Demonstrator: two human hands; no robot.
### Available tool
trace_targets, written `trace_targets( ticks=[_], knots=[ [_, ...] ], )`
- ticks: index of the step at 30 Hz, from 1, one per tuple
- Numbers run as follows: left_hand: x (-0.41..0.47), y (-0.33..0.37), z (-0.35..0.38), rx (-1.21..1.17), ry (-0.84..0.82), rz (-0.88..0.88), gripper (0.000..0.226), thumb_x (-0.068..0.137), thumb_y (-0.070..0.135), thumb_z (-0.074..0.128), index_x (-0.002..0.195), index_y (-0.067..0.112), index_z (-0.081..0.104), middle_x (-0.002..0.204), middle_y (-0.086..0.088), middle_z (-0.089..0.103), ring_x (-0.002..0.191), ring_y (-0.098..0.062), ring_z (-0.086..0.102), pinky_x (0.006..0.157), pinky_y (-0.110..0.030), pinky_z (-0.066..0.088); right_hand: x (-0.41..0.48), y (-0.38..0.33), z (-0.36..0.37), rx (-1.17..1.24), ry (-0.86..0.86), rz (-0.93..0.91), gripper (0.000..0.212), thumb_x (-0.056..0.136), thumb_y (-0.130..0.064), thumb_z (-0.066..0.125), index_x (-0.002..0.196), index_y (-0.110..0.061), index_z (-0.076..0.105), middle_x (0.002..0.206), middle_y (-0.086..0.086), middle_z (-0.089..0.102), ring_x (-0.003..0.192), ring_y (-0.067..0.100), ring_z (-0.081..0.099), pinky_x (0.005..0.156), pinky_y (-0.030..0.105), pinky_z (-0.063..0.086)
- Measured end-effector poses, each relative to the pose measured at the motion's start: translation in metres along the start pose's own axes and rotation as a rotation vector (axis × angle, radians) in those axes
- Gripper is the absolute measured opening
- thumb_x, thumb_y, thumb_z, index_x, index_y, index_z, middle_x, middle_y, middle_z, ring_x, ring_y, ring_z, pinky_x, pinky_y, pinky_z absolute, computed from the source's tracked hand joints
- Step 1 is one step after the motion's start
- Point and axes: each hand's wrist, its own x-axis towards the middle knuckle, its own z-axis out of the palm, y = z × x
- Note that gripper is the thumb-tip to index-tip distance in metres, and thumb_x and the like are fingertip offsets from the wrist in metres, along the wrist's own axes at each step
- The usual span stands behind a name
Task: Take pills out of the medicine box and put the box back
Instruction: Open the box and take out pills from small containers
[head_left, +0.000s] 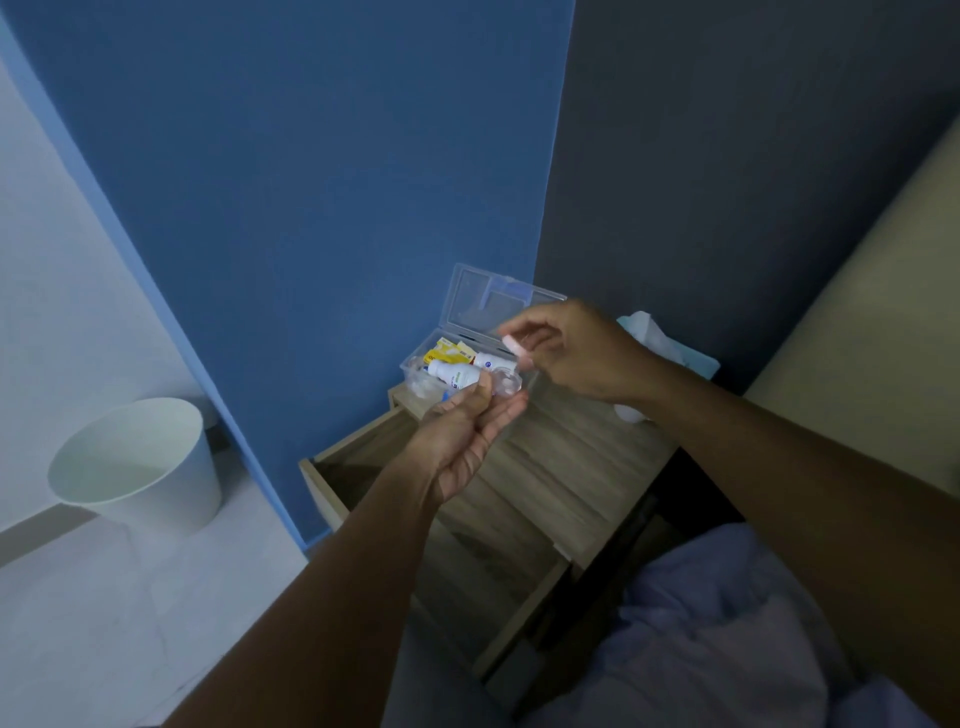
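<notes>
Near the centre of the frame the left hand (470, 431) lies palm up, its fingers (511, 405) loosely together and its thumb resting on a small clear round cap or cup (506, 382) at the fingertips. Just above and to the right, the right hand (576, 353) is curled, thumb and forefinger pinched on a small pale, pinkish thing (511, 345), blurred, perhaps a pill or a little vial; I cannot tell which. That thing hangs just above the clear cap, not touching it. Directly behind both hands stands the medicine box (415, 371), clear plastic, its lid (483, 299) tipped up and back against the blue wall (291, 182); inside lie a white bottle (452, 373) on its side and yellow packets (449, 353). The box stands at the far end of the wooden bench (561, 467), whose drawer (332, 478) is pulled out to the left. A white bin (140, 462) stands on the floor at the left of the frame.
</notes>
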Motion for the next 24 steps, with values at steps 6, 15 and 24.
trace_targets(
  ticks=[6, 15, 24],
  knots=[
    [0.008, -0.009, -0.015, -0.018, -0.024, -0.034, 0.028, 0.099, 0.007, 0.045, 0.123, -0.001, 0.058, 0.13, -0.025, 0.058, 0.115, -0.037, 0.063, 0.094, -0.038, 0.055, -0.014, 0.024, 0.006, 0.015, 0.212, 0.054, 0.036, 0.084, -0.01, 0.075, 0.119, -0.018, 0.072, 0.099, -0.004, 0.067, 0.085, 0.01, 0.066, 0.084, 0.022, 0.054],
    [0.041, -0.041, -0.04, 0.241, 0.018, -0.068, 0.041, 0.083, -0.007, 0.066, 0.124, -0.006, 0.057, 0.104, -0.014, 0.076, 0.1, -0.025, 0.072, 0.078, -0.023, 0.059, -0.053, 0.117, 0.042, 0.074, 0.365, 0.373, 0.021, 0.069, -0.011, 0.084, 0.077, -0.013, 0.065, 0.079, -0.004, 0.071, 0.07, 0.0, 0.068, 0.063, 0.009, 0.05],
    [0.089, -0.082, -0.06, 0.986, -0.046, 0.037, 0.038, 0.086, 0.023, 0.072, 0.121, 0.011, 0.065, 0.106, 0.002, 0.075, 0.097, -0.007, 0.071, 0.074, -0.01, 0.054, -0.081, 0.19, 0.09, 0.035, 0.372, 0.558, 0.027, 0.075, -0.02, 0.082, 0.057, -0.014, 0.064, 0.07, 0.009, 0.073, 0.072, 0.023, 0.072, 0.066, 0.029, 0.055]
  ],
)
